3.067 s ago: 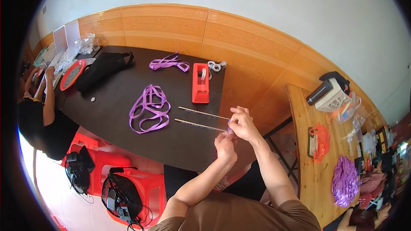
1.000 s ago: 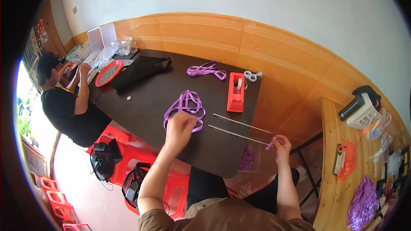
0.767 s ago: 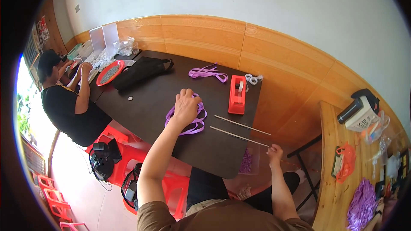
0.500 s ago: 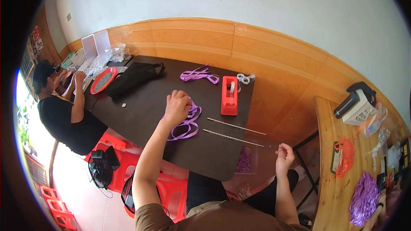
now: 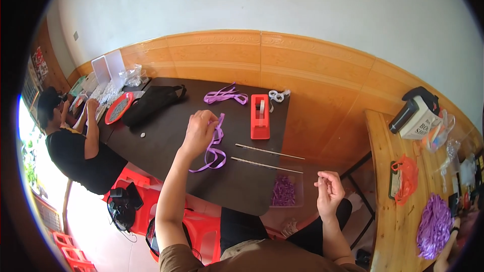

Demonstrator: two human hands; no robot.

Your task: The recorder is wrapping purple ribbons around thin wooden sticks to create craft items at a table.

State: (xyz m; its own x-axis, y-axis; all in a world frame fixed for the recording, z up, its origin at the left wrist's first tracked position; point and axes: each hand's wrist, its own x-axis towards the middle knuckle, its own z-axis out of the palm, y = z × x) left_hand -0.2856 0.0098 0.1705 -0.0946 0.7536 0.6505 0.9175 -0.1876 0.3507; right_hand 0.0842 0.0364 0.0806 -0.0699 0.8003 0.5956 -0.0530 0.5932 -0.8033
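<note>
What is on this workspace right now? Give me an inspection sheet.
Surface: dark table, mostly bare at its near edge.
Job's things: purple ribbon lifted off the table; two thin rods beside it.
Clutter: red tape dispenser, second ribbon bundle, black bag.
Hands: left hand grips the ribbon; right hand pinched shut off the table, contents unclear.
Cables: black cords on the floor.
Surroundings: a seated person; wooden bench.

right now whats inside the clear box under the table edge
The clear box holds a heap of small purple pieces. The table edge covers its near-left part, so what lies there is hidden.
</note>
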